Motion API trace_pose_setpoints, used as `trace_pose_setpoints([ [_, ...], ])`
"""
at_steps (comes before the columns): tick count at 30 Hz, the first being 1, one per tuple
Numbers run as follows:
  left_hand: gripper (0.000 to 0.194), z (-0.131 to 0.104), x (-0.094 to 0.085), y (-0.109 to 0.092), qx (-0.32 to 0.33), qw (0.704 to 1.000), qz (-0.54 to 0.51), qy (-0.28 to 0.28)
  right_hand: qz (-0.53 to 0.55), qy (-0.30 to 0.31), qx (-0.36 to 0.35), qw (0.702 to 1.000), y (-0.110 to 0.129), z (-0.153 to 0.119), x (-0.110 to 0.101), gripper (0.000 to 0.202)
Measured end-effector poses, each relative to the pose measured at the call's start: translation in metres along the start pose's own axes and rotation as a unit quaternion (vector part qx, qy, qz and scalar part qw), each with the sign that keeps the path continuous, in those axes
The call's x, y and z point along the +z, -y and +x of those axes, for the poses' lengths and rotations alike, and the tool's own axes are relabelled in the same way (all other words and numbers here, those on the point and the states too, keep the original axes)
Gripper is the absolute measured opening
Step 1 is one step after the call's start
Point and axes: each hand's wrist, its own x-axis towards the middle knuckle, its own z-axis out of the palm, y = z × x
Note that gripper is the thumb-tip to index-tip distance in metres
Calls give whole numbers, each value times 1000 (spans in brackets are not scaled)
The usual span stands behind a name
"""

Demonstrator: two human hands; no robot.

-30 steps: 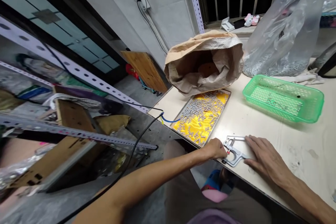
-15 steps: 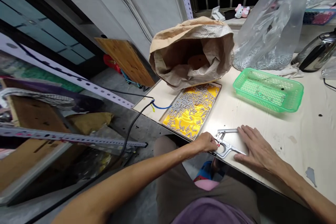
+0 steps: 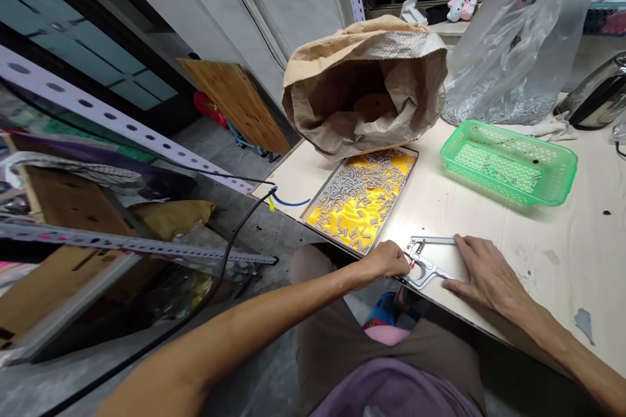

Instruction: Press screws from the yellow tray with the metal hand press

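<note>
Where the table (image 3: 503, 228) edge passes the tray's (image 3: 392, 203) near end, head view, metal tool (image 3: 430, 269) sits just right of the tray, close to that edge. Left hand (image 3: 391, 259): fingers curled closed at tool's head; anything pinched is hidden. Right hand (image 3: 489, 273) grips the splayed handles. Bare surface right of tray, reaching green basket (image 3: 506, 189). Paper sack (image 3: 332, 71) overhangs tray's far end; black cable (image 3: 238, 232) left.

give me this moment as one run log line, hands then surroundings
left hand: pinched at head of metal tool | right hand: spread across its handle ends | rest: tray, green basket, paper sack
</note>
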Motion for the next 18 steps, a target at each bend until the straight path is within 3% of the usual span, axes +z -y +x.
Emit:
trace_pose_setpoints([
  [5, 14, -4, -1, 5, 9, 999, 31, 15, -4, 20, 13, 1000, 8, 0, -6, 56],
  [8, 21, -18, 3, 1, 72, 984, 129, -97, 3, 26, 6, 1000, 13, -2, -11, 46],
  [10, 24, -29, 13, -6, 164, 950, 209, -165, 13, 4, -9, 1000, 16, -4, -12, 40],
  [12, 32, -30, 25, -17, 287, 899, 292, -153, 26, -47, -34, 998, 16, -6, -10, 37],
  [14, 53, -20, 33, -27, 382, 837, 350, -178, 38, -98, -64, 992, 10, -4, -4, 38],
  [18, 52, 8, 31, -34, 404, 815, 389, -145, 46, -90, -85, 991, -11, 2, 13, 49],
])
